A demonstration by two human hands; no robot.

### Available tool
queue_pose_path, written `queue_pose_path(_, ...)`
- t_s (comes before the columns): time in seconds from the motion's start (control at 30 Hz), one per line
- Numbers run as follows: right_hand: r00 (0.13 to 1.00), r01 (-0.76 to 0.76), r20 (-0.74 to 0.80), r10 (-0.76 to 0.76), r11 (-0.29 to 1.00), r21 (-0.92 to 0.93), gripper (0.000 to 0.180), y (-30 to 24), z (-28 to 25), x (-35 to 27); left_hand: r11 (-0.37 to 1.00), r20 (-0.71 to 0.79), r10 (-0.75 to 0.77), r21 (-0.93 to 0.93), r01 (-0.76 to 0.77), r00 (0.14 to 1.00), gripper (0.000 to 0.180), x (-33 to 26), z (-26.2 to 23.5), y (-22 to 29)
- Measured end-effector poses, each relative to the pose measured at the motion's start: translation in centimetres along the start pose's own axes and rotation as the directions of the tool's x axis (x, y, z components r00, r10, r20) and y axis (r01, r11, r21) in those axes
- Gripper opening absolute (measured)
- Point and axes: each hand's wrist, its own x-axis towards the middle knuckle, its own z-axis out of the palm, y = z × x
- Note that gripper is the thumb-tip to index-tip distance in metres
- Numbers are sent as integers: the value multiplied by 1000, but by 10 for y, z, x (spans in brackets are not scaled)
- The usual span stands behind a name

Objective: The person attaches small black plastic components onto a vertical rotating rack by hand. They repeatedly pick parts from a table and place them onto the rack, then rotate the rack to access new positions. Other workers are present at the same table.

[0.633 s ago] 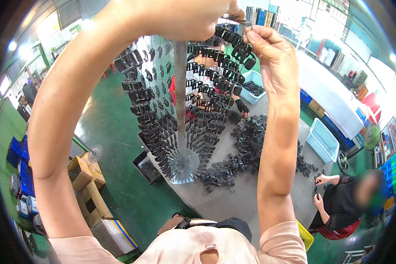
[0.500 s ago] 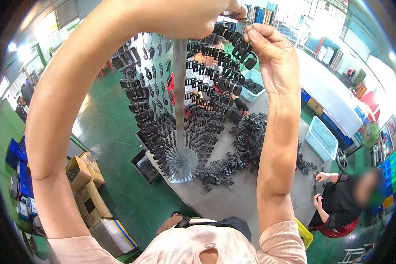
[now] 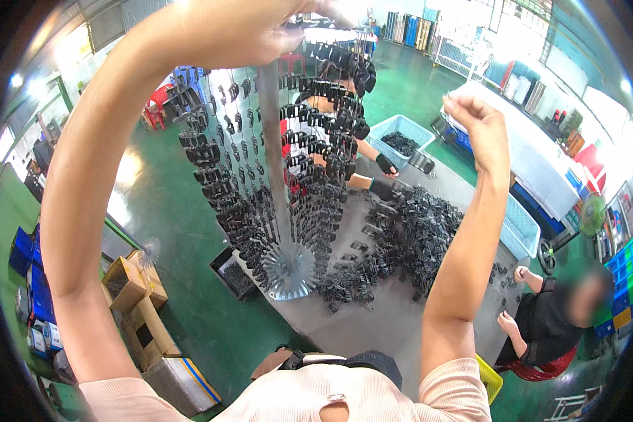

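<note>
A grey table (image 3: 373,327) spreads across the middle of the scene. At its left edge stands a tall rack (image 3: 273,151), whose long axis is a bare metal post, close to upright; the foot is at the near left of the table, and the top points up toward the viewer, appearing to lean slightly left. Around the post hang strands (image 3: 341,169) of black parts, arranged roughly lengthwise along it and drawing together toward a finned metal disc (image 3: 288,273) at the foot. On the right, a seated person (image 3: 541,320) in black is beside the table; another person's gloved hand (image 3: 385,164) is on the far side. A pile (image 3: 425,243) of loose black parts covers the table to the right of the rack, with a light-blue basket (image 3: 377,135) holding similar parts beyond it. The left hand (image 3: 274,35) is at the top of the rack, overlapping the post's upper end; its fingers are blurred and partly cut off, so whether they grip cannot be told. The right hand (image 3: 477,116) is raised to the right of the rack, well apart from it, thumb and fingertips pressed together; anything between them is too small to tell.
</note>
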Motion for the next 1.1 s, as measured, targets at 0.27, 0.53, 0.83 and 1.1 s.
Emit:
queue_pose_path(0.27, 881, 396, -196, -430, 899, -188, 24, -80, 73, -25, 979, -184, 151, 162, -122, 971, 47, -5, 21, -29)
queue_pose_path(0.53, 788, 366, -376, -487, 863, -349, 18, -103, 119, -25, 959, -102, -133, 237, 154, 986, 35, 10, 24, -12)
queue_pose_path(0.83, 995, 90, -80, -56, 849, 521, 17, -48, 48, -11, 990, -86, 43, 138, -31, 995, 41, 6, 21, -25)
queue_pose_path(1.1, 995, -81, -96, 21, 729, -680, 25, 1, -12, 10, 982, -120, 184, 51, -180, 976, 46, -2, 15, -34)
